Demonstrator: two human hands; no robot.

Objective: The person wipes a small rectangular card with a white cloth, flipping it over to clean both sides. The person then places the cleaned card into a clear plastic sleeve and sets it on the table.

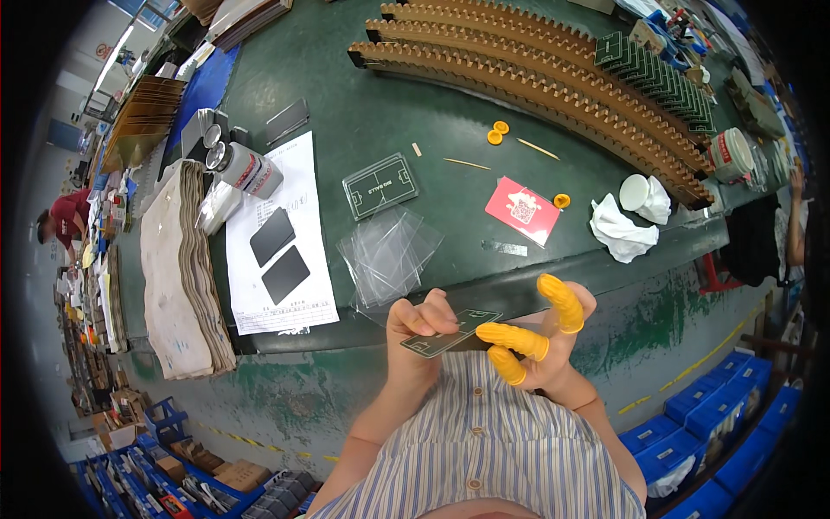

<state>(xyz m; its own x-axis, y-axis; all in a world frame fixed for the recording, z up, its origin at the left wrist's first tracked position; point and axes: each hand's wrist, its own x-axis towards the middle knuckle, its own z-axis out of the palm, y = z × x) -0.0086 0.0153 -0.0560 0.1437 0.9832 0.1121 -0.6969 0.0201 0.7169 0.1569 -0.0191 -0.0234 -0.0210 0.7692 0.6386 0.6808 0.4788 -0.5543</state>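
Note:
My left hand (419,333) pinches a thin dark green plate (441,335) with white pitch-like lines, holding it tilted in front of my striped shirt. My right hand (545,346) wears yellow finger cots on three fingers. Its fingers are spread, and one covered fingertip is at the plate's right end; whether it touches is hard to tell. Beyond my hands, a stack of similar lined plates (380,186) lies on the green table (320,86). Several clear plastic sheets (389,255) are fanned out just in front of it.
Two dark plates (285,275) lie on a printed paper sheet (298,190) beside a metal-topped bottle (246,169). A red-and-white card (522,210), rolled yellow finger cots (495,134), wooden sticks (538,149) and white cloth (621,232) are scattered rightward. Long notched racks (527,73) span the back.

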